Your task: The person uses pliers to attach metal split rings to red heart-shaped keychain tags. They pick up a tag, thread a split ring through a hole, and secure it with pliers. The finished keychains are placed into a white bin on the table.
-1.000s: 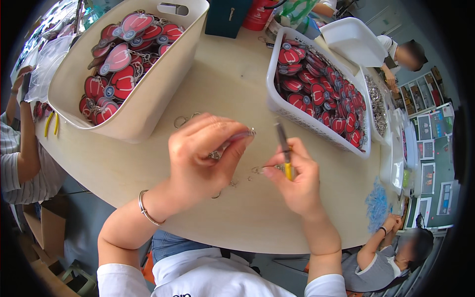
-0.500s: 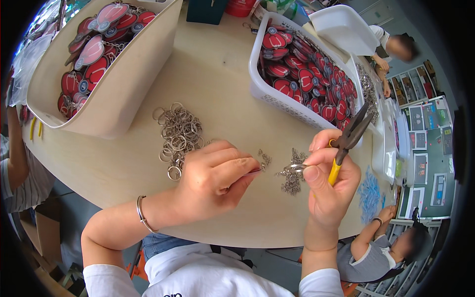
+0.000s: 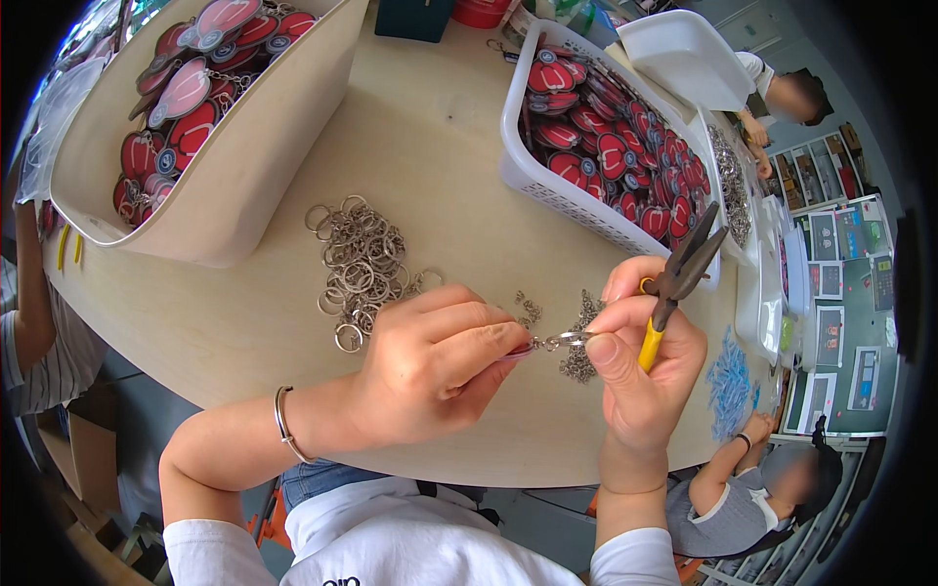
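My left hand [image 3: 430, 352] is closed around a flat charm, and only the charm's pinkish edge [image 3: 518, 352] shows past the fingertips. Between thumb and fingers, my right hand [image 3: 645, 366] pinches a silver key ring [image 3: 573, 339] with a short chain end that meets the charm's edge. Whether the two are linked cannot be made out. The same right hand also keeps pliers [image 3: 674, 283] with yellow handles, their dark jaws pointing up and away. Left of my hands lies a heap of key rings [image 3: 362, 259]; small metal links [image 3: 529, 311] and a second small metal pile [image 3: 578, 366] lie beyond them.
A tall cream bin [image 3: 283, 166] of red charms stands at the left, a white perforated basket [image 3: 576, 210] of more charms at the far right. Blue slivers [image 3: 728, 386] lie near the right edge. Other people [image 3: 743, 488] sit around the table.
My left hand has shifted slightly right and the charm's edge now shows more. The key ring has turned, with its chain end now reaching the charm, and the hands' held pieces have met.
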A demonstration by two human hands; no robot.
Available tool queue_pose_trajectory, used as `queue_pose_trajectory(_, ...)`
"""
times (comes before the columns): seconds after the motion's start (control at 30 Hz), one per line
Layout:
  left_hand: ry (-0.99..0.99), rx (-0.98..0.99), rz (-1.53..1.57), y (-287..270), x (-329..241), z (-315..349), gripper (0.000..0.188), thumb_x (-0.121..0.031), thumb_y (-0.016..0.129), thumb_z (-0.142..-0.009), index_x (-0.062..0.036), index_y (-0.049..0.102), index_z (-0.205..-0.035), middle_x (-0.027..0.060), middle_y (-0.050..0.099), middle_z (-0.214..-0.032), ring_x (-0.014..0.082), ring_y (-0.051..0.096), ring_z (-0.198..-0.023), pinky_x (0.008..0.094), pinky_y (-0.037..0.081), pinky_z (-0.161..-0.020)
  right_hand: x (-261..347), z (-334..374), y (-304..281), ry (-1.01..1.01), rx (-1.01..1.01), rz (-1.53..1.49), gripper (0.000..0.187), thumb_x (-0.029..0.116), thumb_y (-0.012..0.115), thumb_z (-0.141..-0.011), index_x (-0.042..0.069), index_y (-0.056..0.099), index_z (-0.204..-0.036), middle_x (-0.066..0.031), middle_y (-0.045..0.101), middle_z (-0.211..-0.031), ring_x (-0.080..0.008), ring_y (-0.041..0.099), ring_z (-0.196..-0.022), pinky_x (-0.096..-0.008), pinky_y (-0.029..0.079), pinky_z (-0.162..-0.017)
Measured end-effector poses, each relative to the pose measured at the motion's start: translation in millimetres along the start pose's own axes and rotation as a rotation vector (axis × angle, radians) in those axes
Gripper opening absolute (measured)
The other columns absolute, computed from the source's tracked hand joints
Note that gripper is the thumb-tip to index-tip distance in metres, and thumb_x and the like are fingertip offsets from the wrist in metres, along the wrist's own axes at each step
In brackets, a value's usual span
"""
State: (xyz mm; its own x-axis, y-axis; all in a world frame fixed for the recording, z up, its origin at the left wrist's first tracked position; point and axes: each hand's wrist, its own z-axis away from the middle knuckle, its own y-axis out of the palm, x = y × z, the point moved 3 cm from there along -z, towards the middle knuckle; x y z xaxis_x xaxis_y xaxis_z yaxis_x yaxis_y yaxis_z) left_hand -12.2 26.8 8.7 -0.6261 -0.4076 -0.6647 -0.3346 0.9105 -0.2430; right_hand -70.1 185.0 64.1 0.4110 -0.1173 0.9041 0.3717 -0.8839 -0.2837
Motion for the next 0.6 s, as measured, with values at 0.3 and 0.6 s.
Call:
queue_pose_trajectory(0.3,0.009,-0.015,-0.02,-2.7,-2.7,-1.2,0.024,0.008,0.075,-0.061,0.0013,0.067,-0.082,0.0099,0.066,-0.074,0.0206,0.059,-0.058,0.0284,0.046,-0.049,0.1,-0.4,-3.0,-0.039,-0.026,0.013,0.017,0.014,0.077,-0.077,0.001,0.067,-0.081,-0.0067,0.049,-0.092,-0.0153,0.046,-0.08,-0.0272,0.039,-0.072)
queue_pose_trajectory(0.6,0.034,-0.047,-0.026,-5.5,-3.9,-2.5,0.023,0.007,0.075,-0.061,0.0014,0.068,-0.082,0.0101,0.067,-0.076,0.0201,0.06,-0.059,0.0275,0.047,-0.051,3.3,-0.7,-5.6,-0.035,-0.051,-0.005,0.017,0.013,0.077,-0.077,0.0,0.067,-0.082,-0.0067,0.049,-0.094,-0.0147,0.045,-0.08,-0.0267,0.039,-0.069)
